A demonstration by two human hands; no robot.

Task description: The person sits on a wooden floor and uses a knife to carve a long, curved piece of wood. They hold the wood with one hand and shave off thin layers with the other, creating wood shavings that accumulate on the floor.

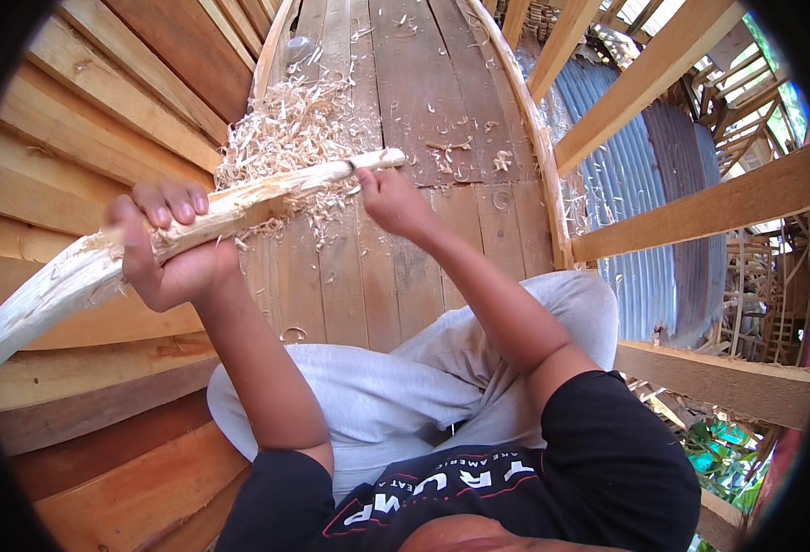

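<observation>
A long peeled wooden pole point(276, 189) slants across in front of me, thick at the lower left and narrower toward its tip at the upper right. My left hand point(170, 244) is wrapped round its thicker part, palm beneath and fingers over the top. Near the narrow end, my right hand point(391, 198) is closed on a knife, its handle hidden in the fist. Only a short dark piece of the knife blade point(350, 167) shows, lying against the pole. The pole's surface is pale and rough, with loose fibres near the left hand.
A heap of curled wood shavings point(285, 129) lies on the plank floor point(414, 74) beyond the pole. A clear container point(301, 48) stands at the far left. Plank walling point(83, 138) rises on the left; an open timber railing point(690, 216) and corrugated metal sheets point(621, 184) are on the right.
</observation>
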